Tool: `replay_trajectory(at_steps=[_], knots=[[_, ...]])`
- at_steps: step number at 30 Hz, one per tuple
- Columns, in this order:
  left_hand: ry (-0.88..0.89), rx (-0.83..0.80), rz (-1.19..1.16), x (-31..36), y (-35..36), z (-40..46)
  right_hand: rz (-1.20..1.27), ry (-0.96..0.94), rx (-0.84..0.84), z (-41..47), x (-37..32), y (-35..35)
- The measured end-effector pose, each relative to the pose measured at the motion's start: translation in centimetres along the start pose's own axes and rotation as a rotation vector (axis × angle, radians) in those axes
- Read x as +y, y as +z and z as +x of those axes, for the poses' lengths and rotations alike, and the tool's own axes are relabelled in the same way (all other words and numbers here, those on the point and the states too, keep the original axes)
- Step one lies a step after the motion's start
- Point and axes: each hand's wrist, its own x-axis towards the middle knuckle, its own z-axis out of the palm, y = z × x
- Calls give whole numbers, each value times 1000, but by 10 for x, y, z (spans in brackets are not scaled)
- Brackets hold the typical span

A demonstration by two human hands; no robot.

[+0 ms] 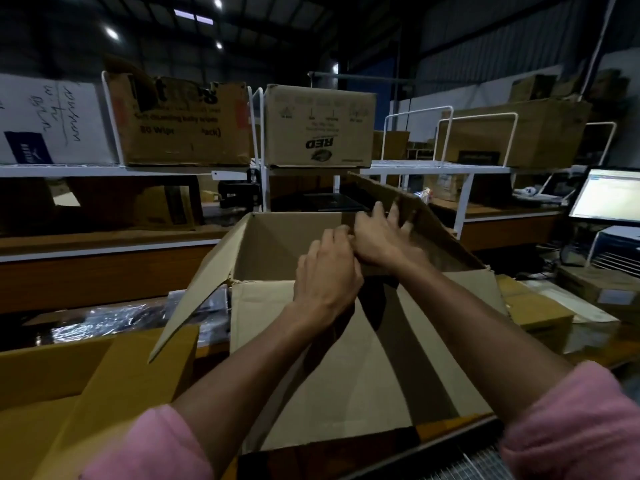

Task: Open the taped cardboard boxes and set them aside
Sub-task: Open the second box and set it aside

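A large brown cardboard box (277, 237) stands open in front of me, its flaps spread outward. The near flap (346, 358) lies flat toward me and the left flap (201, 282) slopes down to the left. My right hand (384, 237) presses with spread fingers on the raised far-right flap (433, 223). My left hand (325, 275) sits just beside it over the box opening, fingers curled at a dark strip of tape; whether it pinches the tape is unclear. The box's floor is hidden by my arms.
Another open yellow-brown box (69, 375) lies at the lower left. White wire shelves (114, 126) behind hold several cardboard boxes (318, 126). A lit monitor (606, 195) stands at the right, with flat cartons (533, 306) below it. Shiny plastic wrap (104, 320) lies to the left.
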Motion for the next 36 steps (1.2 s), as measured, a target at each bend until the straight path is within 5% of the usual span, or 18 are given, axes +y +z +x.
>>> replay_trajectory(at_steps=[6,21,32,36], knots=[[137,-139,320,25,37,1,-122,111,224,-2,84,-3],[359,-34,505,1,64,-2,48,202,131,11,163,34],[469,168,320,-16,60,-31,251,-124,698,-46,162,79],[217,264,418,-34,49,-67,212,-86,714,-71,165,107]])
